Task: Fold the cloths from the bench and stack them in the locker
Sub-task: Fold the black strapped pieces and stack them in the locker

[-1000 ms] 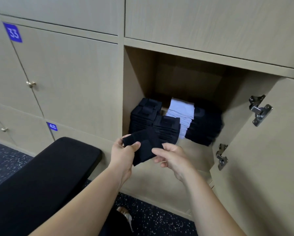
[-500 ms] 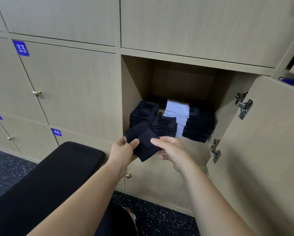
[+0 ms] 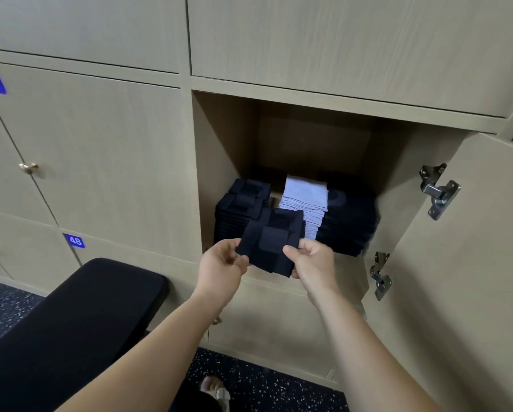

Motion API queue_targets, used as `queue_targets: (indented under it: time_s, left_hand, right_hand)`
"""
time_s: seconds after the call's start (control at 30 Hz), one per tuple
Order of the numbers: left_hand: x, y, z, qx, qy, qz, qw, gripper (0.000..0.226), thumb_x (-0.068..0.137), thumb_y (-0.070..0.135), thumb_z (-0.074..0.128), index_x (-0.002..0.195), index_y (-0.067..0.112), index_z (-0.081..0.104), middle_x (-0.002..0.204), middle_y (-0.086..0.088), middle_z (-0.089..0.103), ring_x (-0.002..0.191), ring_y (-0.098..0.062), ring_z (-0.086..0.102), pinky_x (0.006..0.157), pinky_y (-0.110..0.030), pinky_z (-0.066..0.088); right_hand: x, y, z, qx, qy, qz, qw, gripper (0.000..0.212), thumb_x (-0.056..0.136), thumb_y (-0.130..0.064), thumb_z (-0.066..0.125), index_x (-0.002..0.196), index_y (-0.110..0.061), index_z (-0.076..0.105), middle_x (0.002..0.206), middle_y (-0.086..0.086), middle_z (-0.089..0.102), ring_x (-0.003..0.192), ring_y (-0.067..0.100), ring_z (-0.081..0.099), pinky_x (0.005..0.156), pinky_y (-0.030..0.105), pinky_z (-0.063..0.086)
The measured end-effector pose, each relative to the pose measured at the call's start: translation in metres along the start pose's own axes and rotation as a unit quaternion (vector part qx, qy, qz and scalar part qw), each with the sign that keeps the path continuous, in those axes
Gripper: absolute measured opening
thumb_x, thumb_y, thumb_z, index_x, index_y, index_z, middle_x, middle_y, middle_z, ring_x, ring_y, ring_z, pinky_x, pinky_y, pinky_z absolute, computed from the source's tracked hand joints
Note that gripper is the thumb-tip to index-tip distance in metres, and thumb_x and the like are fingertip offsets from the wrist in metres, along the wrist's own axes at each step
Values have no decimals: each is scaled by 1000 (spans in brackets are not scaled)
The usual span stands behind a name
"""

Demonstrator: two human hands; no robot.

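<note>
Dark folded cloth, soft and light, pinched at its near edges by left hand and right hand, likely floppy unless supported from both sides

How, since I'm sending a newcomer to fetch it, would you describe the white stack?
Find the one open locker in the wall of wooden doors, its door swung right. On its floor stand cloth stacks side by side; the white stack is in the middle. It is the only pale one, with dark stacks either side.
</note>
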State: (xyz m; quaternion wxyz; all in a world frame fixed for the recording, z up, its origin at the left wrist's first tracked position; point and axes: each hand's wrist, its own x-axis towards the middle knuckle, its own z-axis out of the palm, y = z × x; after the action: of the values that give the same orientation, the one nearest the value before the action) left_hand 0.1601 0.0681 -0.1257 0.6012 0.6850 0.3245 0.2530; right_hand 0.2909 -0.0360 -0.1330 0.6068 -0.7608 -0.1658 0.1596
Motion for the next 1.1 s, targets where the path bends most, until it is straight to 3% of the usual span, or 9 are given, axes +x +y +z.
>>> queue_targets:
  time_s: [0.1, 0.17, 0.4, 0.53, 0.6, 0.7, 0.83, 0.93, 1.1]
  left_hand:
    - [26, 2, 10, 60, -21, 40, 997, 42, 97, 7, 53, 137, 18, 53, 93, 0, 65, 88, -8, 61, 94, -31, 48]
    - [45, 4, 15, 89, -41, 60, 993, 48, 97, 8, 54, 142, 21, 48, 108, 0, 64, 102, -8, 60, 99, -26, 45]
    - [100, -4, 21, 132, -60, 69, 987, 52, 98, 5, 53, 146, 20, 41, 131, 10, 57, 128, -7, 46, 108, -21, 33]
    - [107, -19, 23, 224, -52, 115, 966, 52, 97, 13, 55, 147, 18, 40, 145, 6, 47, 137, -10, 39, 109, -16, 25]
    - [110, -26, 24, 261, -47, 137, 954, 52, 97, 15, 56, 147, 18, 41, 147, 4, 44, 138, -12, 35, 109, -16, 23]
    - [114, -35, 25, 279, -45, 153, 947, 51, 97, 17, 56, 146, 19, 41, 146, 4, 44, 136, -11, 34, 111, -17, 26]
    - [116, -43, 27, 287, -38, 167, 943, 50, 98, 19, 55, 146, 20, 41, 144, 6, 43, 134, -9, 33, 98, -5, 18]
    - [113, -51, 29, 300, -36, 182, 936, 51, 98, 20, 55, 147, 20, 40, 144, 5, 42, 133, -9, 33, 98, -4, 14]
    - [105, -70, 29, 341, -28, 227, 912, 54, 96, 27, 57, 147, 18, 40, 145, 3, 43, 134, -13, 34, 109, -15, 19]
  right_hand:
    - [30, -1, 1, -7, 30, -27, 999, 19, 82, -17, 67, 83, 2, 64, 72, 19, 65, 61, 30, 55, 61, 35, 49]
    - [51, -8, -1, -1, 53, -36, 998, 15, 84, -14, 66, 84, 0, 65, 75, 19, 66, 67, 34, 60, 67, 38, 53]
    - [123, -18, -12, 58, 86, -9, 995, 16, 91, -6, 61, 93, 8, 66, 73, 9, 57, 55, 13, 45, 56, 22, 41]
    - [147, -9, -8, 57, 88, 30, 994, 13, 91, -8, 64, 101, -2, 69, 91, 8, 68, 68, 12, 58, 65, 19, 47]
    - [153, -2, -3, 46, 79, 38, 995, 8, 90, -6, 64, 96, -4, 70, 92, 7, 70, 71, 13, 62, 64, 18, 49]
    - [162, 8, 0, 24, 70, 45, 996, 9, 89, -8, 67, 96, -4, 71, 98, 8, 72, 91, 23, 68, 81, 31, 55]
    - [166, 13, 4, -56, 60, 12, 997, 14, 89, -14, 67, 77, -20, 71, 82, -3, 73, 85, 20, 70, 85, 37, 56]
    - [163, 10, 5, -164, 76, -15, 983, 6, 87, -28, 68, 82, -23, 68, 84, -11, 70, 85, 16, 67, 83, 39, 55]
    - [144, 10, 6, -240, 101, -43, 964, 22, 84, -38, 66, 95, -18, 62, 100, -6, 65, 92, 19, 63, 76, 35, 50]
